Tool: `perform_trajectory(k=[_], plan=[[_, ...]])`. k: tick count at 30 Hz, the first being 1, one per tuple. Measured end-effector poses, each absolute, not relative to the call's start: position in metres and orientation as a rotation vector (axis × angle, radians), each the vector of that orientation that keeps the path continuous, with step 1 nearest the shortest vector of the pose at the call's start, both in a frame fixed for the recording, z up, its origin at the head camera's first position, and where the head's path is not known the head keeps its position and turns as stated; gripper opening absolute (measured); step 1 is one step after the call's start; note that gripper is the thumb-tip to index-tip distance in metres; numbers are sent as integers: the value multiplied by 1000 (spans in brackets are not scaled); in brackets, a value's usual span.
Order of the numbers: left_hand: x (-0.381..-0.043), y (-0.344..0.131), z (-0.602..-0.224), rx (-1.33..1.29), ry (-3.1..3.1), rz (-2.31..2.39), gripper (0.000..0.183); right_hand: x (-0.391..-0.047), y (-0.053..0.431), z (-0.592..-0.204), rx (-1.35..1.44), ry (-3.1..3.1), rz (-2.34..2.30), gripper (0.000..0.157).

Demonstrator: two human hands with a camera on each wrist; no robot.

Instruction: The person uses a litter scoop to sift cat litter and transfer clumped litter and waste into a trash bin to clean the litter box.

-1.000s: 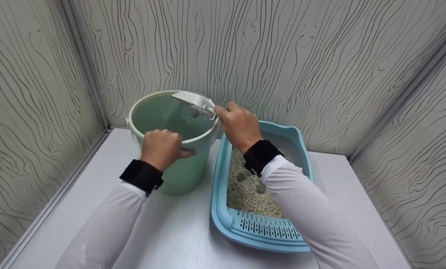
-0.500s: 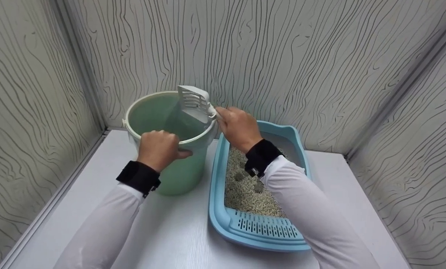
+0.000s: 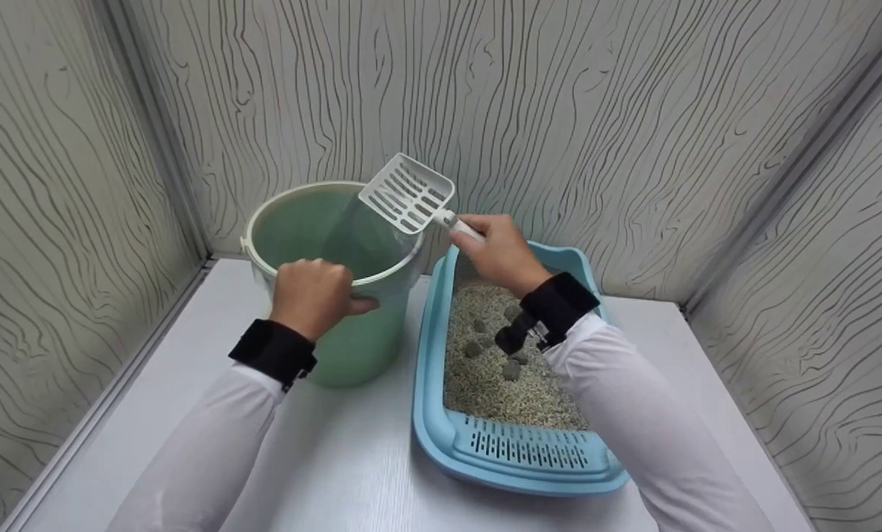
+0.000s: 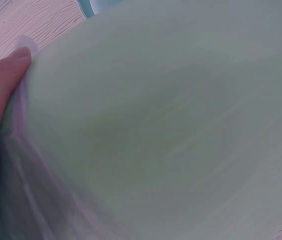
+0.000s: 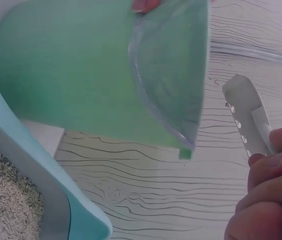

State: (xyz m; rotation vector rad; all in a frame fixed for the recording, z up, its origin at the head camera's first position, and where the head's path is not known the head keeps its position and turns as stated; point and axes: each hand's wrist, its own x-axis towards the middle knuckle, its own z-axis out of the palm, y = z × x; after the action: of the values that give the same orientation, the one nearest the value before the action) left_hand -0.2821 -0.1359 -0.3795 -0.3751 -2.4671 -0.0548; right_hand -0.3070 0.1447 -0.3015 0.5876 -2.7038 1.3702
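My right hand [image 3: 501,251] grips the handle of a white slotted litter scoop [image 3: 409,193]. The scoop head is over the right rim of a green bucket [image 3: 360,347], with its slots showing and no litter on it. In the right wrist view the scoop [image 5: 246,112] appears nearly edge-on, pinched between thumb and fingers. My left hand [image 3: 314,295] holds the bucket's near rim, thumb outside; its other fingertips are hidden inside. A thin clear liner [image 5: 173,75] is folded over the rim. Below my right forearm stands a blue litter box [image 3: 430,369].
Pale litter [image 3: 478,399] with several grey clumps [image 3: 511,369] fills the box, which has a slotted front step [image 3: 530,447]. Both containers stand on a white tabletop [image 3: 337,458]. Wood-patterned panels [image 3: 559,111] enclose the back and sides.
The scoop has tilted up out of the bucket's mouth, turned its slotted face into view and moved right with my right hand. My left hand has kept its hold on the rim.
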Motion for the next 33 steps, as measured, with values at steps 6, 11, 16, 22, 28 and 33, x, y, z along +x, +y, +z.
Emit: perform_trajectory(k=[6, 11, 16, 22, 28, 33], plan=[[-282, -138, -378, -377, -2470, -55, 80, -296, 191, -301, 426, -2677, 1500, 33], [-281, -142, -378, -378, -2468, -58, 81, -286, 232, -310, 320, -2702, 1443, 35], [-280, -144, -379, -385, -2464, -70, 81, -274, 268, -321, 277, -2751, 1321, 39], [-280, -147, -379, -381, -2461, -54, 80, -268, 294, -336, 260, -2837, 1153, 33], [-279, -151, -378, -380, -2459, -49, 78, -272, 296, -350, 275, -3014, 705, 37], [-278, -151, -377, -379, -2463, -47, 80, -278, 292, -362, 236, -3066, 451, 35]])
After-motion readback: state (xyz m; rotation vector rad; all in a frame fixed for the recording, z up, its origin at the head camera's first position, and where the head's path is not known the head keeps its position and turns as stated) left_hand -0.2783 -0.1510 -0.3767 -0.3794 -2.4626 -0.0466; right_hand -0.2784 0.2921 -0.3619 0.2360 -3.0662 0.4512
